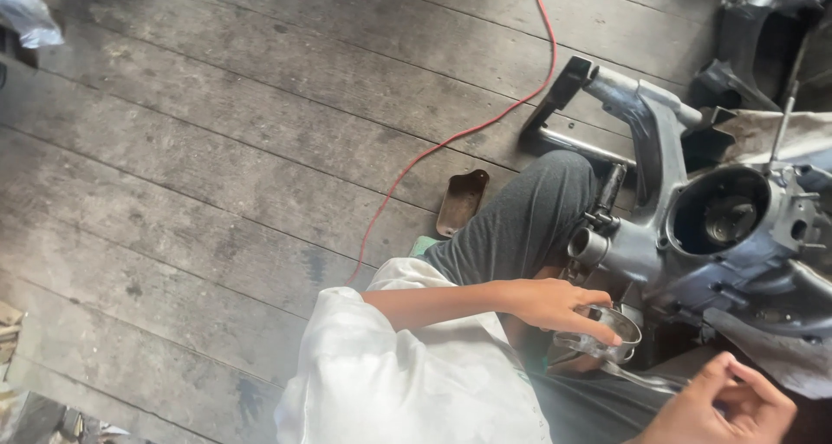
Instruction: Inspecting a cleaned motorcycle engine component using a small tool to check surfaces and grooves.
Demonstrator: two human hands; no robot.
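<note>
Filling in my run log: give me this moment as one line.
left hand: grips small round metal cup | right hand: loosely curled, empty | grey metal engine casing beside cup | grey plank floor

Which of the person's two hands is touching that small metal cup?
The left hand, reaching from the white sleeve, grips the metal cup by its rim. The right hand, at the bottom edge, is curled apart from it.
</note>
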